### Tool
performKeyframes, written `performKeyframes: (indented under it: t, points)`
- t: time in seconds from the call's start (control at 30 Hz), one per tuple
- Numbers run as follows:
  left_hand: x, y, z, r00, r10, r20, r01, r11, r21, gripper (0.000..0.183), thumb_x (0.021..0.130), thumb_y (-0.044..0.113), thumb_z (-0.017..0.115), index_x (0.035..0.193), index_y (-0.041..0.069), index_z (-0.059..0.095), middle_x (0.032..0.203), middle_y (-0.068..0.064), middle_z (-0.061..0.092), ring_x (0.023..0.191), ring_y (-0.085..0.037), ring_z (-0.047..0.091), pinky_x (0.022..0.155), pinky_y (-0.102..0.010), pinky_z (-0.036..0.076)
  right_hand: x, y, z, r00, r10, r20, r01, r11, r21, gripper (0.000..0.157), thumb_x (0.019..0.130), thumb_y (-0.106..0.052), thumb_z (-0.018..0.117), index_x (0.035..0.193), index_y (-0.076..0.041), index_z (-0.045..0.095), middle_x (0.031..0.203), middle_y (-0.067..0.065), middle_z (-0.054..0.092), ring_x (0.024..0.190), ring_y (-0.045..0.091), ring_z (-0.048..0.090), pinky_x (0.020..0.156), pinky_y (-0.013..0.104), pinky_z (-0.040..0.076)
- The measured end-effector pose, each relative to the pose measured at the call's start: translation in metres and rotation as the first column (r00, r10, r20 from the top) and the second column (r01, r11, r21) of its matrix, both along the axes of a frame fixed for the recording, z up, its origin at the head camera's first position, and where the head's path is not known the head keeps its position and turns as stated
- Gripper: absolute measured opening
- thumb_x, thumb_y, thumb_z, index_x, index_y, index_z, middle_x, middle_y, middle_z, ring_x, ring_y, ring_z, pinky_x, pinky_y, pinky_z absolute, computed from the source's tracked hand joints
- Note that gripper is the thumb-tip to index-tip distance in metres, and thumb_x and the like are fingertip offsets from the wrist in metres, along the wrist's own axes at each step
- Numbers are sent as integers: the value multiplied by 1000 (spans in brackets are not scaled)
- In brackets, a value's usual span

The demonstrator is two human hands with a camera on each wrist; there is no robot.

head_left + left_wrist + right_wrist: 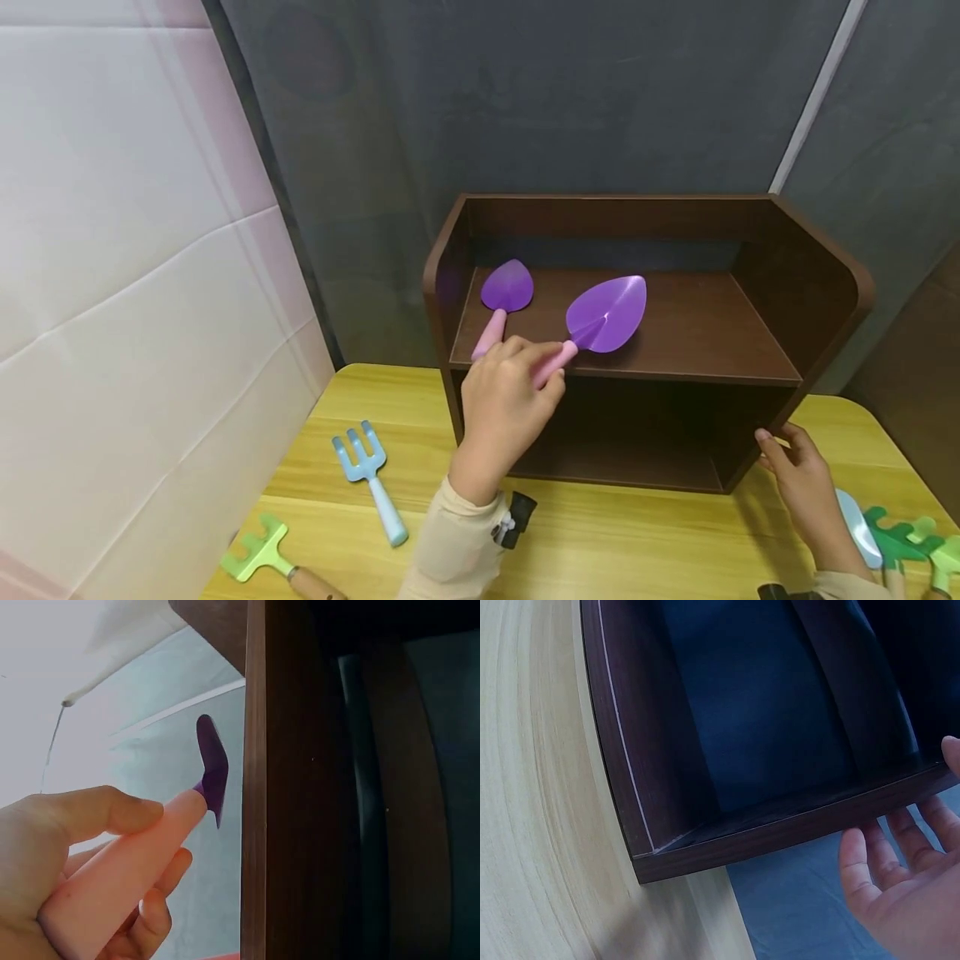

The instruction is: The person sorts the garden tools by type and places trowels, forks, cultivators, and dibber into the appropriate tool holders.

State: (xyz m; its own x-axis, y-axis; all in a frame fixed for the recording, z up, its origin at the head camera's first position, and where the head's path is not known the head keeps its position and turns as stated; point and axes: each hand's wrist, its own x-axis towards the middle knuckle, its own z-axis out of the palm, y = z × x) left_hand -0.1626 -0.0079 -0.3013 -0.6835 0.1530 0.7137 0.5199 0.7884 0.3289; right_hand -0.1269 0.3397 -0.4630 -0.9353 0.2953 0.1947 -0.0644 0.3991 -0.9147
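In the head view my left hand (pixel 506 392) grips the pink handle of a purple toy trowel (pixel 607 315), its blade angled up to the right over the upper board of a dark brown shelf (pixel 697 325). The left wrist view shows thumb and fingers wrapped round that pink handle (pixel 127 874). A second purple trowel (pixel 507 287) with a pink handle lies on the upper board at the left, its handle end partly behind my hand. My right hand (pixel 802 483) holds the front edge of the shelf's right side panel, thumb in front and fingers along the outer face (pixel 907 877).
A light blue hand fork (pixel 372 479) lies on the yellow wooden table (pixel 600 533) left of the shelf. Nearer is a green rake (pixel 262 550) with a wooden handle. Several green tools (pixel 900 537) and a pale blue piece (pixel 858 529) lie at the right. A grey curtain (pixel 600 100) hangs behind.
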Motion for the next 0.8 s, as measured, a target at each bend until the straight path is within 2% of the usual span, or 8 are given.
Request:
performKeyframes:
  t: [0.33, 0.57, 0.8]
  points:
    - [-2, 5, -7, 991, 102, -90, -108, 992, -62, 20, 73, 20, 80, 93, 19, 78, 79, 3, 70, 74, -15, 65, 61, -28, 47, 0, -1, -1, 1000, -3, -9, 3, 1000, -20, 22, 101, -26, 47, 116, -40, 41, 108, -33, 41, 92, -19, 50, 73, 4, 45]
    - [-3, 9, -8, 983, 140, -116, -147, 987, -60, 18, 73, 19, 80, 90, 18, 79, 77, 2, 69, 68, -16, 61, 58, -27, 45, 1, 1, -2, 999, -6, 42, 6, 1000, 3, 22, 102, -26, 46, 118, -39, 39, 107, -35, 39, 88, -22, 48, 73, 3, 43]
    - [-6, 14, -11, 962, 208, -178, -224, 972, -74, 15, 71, 15, 78, 85, 19, 79, 72, 2, 67, 65, -16, 60, 53, -27, 43, 2, 2, -3, 998, -6, 58, 5, 1000, 18, 21, 102, -27, 46, 119, -38, 40, 106, -36, 40, 86, -19, 51, 73, 4, 43]
